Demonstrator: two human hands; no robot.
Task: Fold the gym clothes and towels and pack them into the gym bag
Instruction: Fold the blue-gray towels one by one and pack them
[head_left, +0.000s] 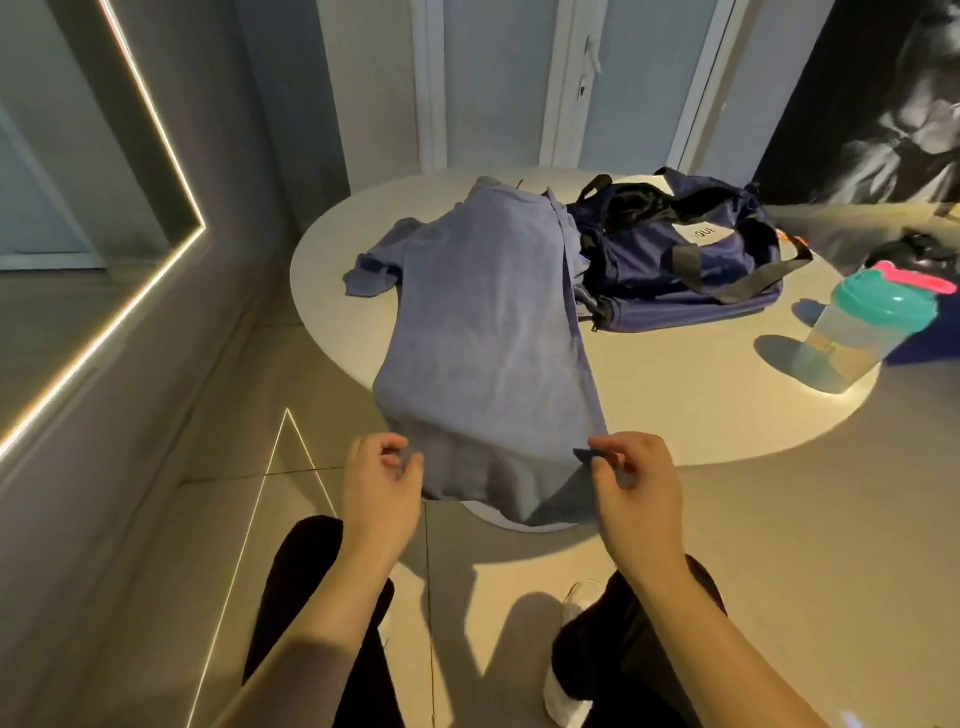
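Pinching the near hem of a blue garment (483, 332), both hands work at the table's front edge: left hand (382, 483) has thumb and curled fingers closed on the left corner, right hand (636, 488) nips the right corner between thumb and forefinger, other fingers loosely bent. Garment lies lengthwise on the round white table (675, 405), far end near the table's back, near end draped over the front edge and hanging in front of the person's knees. A sleeve-like flap (371, 267) sticks out on its left side; can't tell if it's part of the same piece. Navy gym bag (680, 270) sits on the table just right of the garment, touching it, top unzipped, black lining showing, straps loose. Shaker bottle (857, 332) with teal lid and pink cap stands upright near the table's right edge, well apart from the bag.
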